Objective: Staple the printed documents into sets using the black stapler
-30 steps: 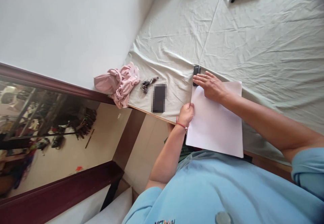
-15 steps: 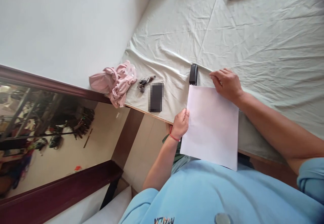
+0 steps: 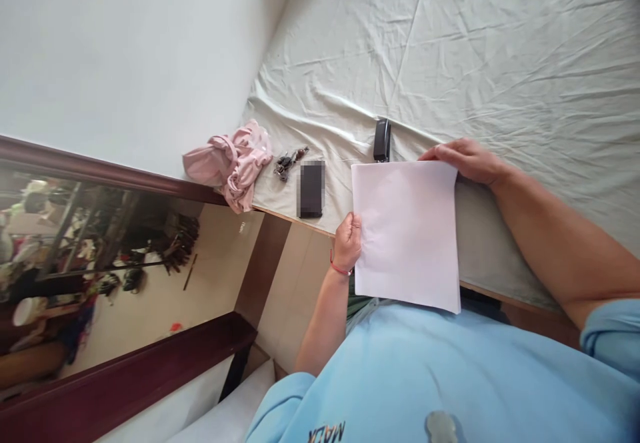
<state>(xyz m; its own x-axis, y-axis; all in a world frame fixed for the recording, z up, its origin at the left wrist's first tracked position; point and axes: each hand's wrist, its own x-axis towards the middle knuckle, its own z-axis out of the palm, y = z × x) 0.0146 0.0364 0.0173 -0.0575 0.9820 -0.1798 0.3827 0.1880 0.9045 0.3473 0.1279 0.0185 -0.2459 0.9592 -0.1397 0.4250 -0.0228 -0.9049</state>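
White paper (image 3: 406, 236), perhaps more than one sheet, spans the space between my hands at the table's near edge. My left hand (image 3: 347, 239), with a red string at the wrist, pinches its left edge, thumb on top. At the upper right corner lies my right hand (image 3: 463, 159), its fingers together along the top edge and partly hidden behind the paper. A black stapler-like object (image 3: 382, 140) sits on the cloth just beyond the top edge, its near end by the paper.
A black pixelated rectangle (image 3: 311, 189), a bunch of keys (image 3: 290, 163) and a crumpled pink cloth (image 3: 233, 163) lie left on the cloth-covered table (image 3: 475, 63). A white wall and a dark-framed mirror (image 3: 125, 263) border the left side.
The paper has shifted left and slightly up, with my left hand on it. My right hand has come from above the sheet onto its upper right corner.
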